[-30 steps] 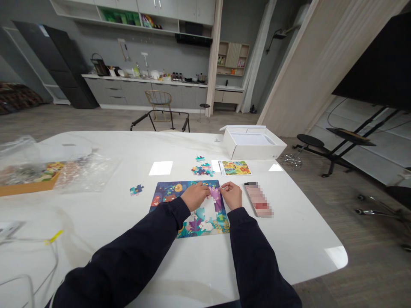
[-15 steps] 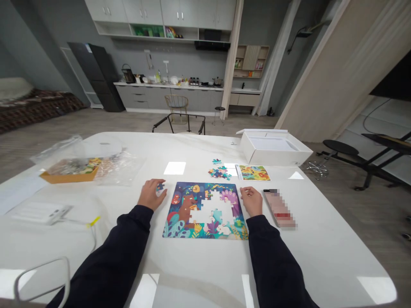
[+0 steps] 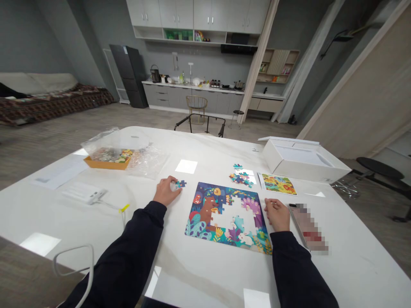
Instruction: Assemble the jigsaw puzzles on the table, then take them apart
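Observation:
A partly filled animal jigsaw puzzle (image 3: 202, 214) lies on the white table between my hands, with a white gap in its middle and right part. Left of it, my left hand (image 3: 167, 191) pinches a blue puzzle piece (image 3: 181, 184) between thumb and fingers. My right hand (image 3: 276, 213) rests by the puzzle's right edge, fingers curled together; whatever they hold, if anything, is too small to make out. Several loose pieces (image 3: 243, 178) lie beyond the puzzle, beside a colourful picture card (image 3: 279, 184).
An open white box (image 3: 298, 171) stands at the back right. A phone (image 3: 306, 226) lies right of my right hand. An orange tray (image 3: 105, 164) with plastic wrap, a white device (image 3: 85, 193) and its cable occupy the left side.
The view has turned left, so the table things appear further right. The piece in my left hand shows more fully now. My right hand stays beside the puzzle's right edge.

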A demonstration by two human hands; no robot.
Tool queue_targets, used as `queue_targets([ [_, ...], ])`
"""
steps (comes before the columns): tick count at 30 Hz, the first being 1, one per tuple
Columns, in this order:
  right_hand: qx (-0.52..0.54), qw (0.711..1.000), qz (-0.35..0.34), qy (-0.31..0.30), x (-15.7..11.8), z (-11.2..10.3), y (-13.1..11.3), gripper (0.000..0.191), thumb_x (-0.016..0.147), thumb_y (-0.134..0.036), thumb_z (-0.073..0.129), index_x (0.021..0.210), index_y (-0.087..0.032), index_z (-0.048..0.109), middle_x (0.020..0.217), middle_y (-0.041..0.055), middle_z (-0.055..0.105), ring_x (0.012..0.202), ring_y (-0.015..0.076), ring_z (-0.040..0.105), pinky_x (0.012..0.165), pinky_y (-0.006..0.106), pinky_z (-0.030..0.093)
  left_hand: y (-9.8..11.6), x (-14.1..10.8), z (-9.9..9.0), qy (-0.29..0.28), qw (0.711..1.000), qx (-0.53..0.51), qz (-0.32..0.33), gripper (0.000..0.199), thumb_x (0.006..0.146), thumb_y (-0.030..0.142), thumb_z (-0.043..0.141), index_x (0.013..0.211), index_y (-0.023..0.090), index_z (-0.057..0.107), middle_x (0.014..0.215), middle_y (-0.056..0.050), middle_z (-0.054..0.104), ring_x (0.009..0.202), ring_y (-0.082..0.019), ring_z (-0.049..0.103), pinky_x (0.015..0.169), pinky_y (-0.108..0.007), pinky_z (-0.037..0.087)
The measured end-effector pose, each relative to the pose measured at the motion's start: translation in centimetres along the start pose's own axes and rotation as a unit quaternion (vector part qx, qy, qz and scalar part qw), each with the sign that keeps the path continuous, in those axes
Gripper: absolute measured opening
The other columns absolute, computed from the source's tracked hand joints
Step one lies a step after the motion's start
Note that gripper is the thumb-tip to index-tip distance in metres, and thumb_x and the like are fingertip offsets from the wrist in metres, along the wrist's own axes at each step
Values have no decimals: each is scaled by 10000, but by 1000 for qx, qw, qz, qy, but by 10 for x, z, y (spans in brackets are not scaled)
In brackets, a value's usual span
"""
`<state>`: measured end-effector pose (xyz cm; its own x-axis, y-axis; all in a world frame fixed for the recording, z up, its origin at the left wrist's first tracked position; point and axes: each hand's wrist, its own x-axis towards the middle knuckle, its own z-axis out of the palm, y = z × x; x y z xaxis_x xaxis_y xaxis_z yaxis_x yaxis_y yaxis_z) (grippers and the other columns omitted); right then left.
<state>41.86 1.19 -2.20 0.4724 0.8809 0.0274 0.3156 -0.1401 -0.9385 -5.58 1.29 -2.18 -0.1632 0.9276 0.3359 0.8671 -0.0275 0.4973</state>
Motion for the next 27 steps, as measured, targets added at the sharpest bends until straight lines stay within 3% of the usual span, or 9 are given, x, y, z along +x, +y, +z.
queue_targets([
  [7, 3, 1000, -4, -7, 1, -1, 0, 505, 674, -647, 720, 817, -165, 664, 536, 40, 651, 345, 133, 476, 274, 215, 312, 1, -2, -2, 19, 999, -24, -11, 347, 735, 387, 760, 998, 257, 574, 1029, -46, 697, 1070, -299, 640, 966, -447, 501],
  [15, -4, 1000, -1, -10, 2, -1, 2, 513, 683, -655, 718, 826, -164, 673, 548, 42, 660, 343, 129, 473, 277, 216, 312, 1, -3, 3, -10, 996, -80, 47, 315, 779, 293, 707, 1042, 258, 537, 1068, -41, 705, 1055, -244, 657, 945, -399, 535],
  [19, -3, 1000, -4, -8, 0, -1, 1, 516, 678, -654, 721, 820, -160, 680, 530, 42, 655, 339, 132, 473, 279, 218, 311, 1, -3, 4, 3, 995, -83, 62, 320, 789, 302, 720, 1041, 251, 529, 1053, -45, 699, 1034, -244, 663, 939, -402, 541],
  [27, -11, 1000, -7, -5, 0, -1, -2, 505, 681, -652, 720, 807, -165, 679, 537, 51, 666, 338, 136, 481, 278, 221, 315, 28, -8, -13, 10, 977, -121, 177, 228, 859, 346, 687, 1018, 241, 562, 1127, -65, 713, 1062, -236, 663, 952, -409, 556],
])
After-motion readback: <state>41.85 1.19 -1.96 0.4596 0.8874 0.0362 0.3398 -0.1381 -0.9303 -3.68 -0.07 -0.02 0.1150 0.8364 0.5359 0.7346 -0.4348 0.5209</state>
